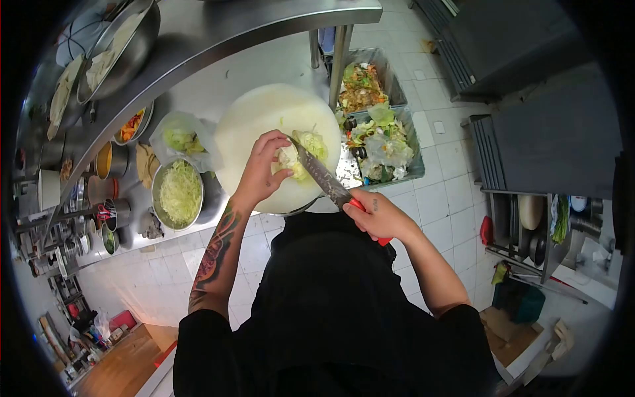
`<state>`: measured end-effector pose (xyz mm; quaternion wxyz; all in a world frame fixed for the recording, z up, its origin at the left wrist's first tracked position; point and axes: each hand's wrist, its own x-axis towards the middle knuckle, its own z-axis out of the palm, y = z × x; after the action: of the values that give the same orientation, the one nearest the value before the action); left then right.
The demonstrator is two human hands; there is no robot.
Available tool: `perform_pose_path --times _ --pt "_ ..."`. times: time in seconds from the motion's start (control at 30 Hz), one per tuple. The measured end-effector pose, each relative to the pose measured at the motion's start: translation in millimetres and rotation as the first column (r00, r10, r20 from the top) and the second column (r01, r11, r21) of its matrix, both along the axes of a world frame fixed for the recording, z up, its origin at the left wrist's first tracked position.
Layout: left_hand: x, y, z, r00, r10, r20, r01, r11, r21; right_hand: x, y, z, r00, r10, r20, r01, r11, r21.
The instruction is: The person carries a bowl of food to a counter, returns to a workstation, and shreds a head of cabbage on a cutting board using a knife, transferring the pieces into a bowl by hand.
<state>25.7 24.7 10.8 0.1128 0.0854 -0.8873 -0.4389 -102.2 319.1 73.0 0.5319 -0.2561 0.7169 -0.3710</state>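
My right hand is closed round the red handle of a large knife, its blade pointing up and left over a round white cutting board. The blade lies against a piece of pale green cabbage. Curled fingers of my left hand hold the cabbage from its left side, thumb below. Shredded cabbage lies just right of the blade on the board. To the left stands a metal bowl of shredded cabbage, with a plastic bag of green leaves above it.
Two bins of food scraps stand right of the board. A raised metal shelf crosses above the counter. Bowls of cut vegetables and pots are at the left. Dark cabinets stand at the far right.
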Motion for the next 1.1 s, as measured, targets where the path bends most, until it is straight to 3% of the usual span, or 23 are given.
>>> perform_pose_path --times 0.1,0.27,0.47,0.53,0.77,0.87,0.97,1.03,1.07,1.1 --pt "2 2 -1 1.0 0.003 -0.023 -0.003 1.0 -0.011 -3 -6 12 0.998 0.042 0.041 -0.043 0.999 0.031" --pt "4 2 -7 0.998 -0.013 -0.057 0.012 1.0 -0.027 -17 -29 28 0.974 0.222 -0.033 -0.216 0.967 0.136" --pt "10 4 -9 0.992 -0.011 -0.124 -0.006 0.991 -0.136 -10 -43 13 0.976 0.219 -0.005 -0.216 0.967 0.135" --pt "10 7 -4 0.985 -0.054 -0.162 0.007 0.96 -0.279 -9 -43 15 0.976 0.217 -0.005 -0.215 0.967 0.14" --pt "7 8 13 0.965 -0.049 -0.257 -0.03 0.955 -0.294 -7 -37 7 0.984 0.18 -0.002 -0.178 0.975 0.135" --pt "2 10 17 0.939 -0.188 -0.288 0.078 0.932 -0.354 -4 -33 -2 0.987 0.159 0.015 -0.159 0.98 0.117" --pt "-13 3 25 0.914 -0.165 -0.369 0.059 0.957 -0.283 -2 -30 -5 0.991 0.136 0.016 -0.137 0.986 0.095" --pt "-31 -5 37 0.914 0.034 -0.405 -0.058 0.997 -0.048 1 -28 -9 0.993 0.113 0.017 -0.114 0.99 0.088" --pt "-43 4 51 0.915 0.04 -0.401 -0.064 0.997 -0.046 3 -28 -11 0.995 0.101 0.017 -0.102 0.991 0.086" --pt "-61 22 70 0.91 0.029 -0.415 0.045 0.985 0.167 6 -28 -8 0.994 0.112 0.019 -0.113 0.99 0.087"
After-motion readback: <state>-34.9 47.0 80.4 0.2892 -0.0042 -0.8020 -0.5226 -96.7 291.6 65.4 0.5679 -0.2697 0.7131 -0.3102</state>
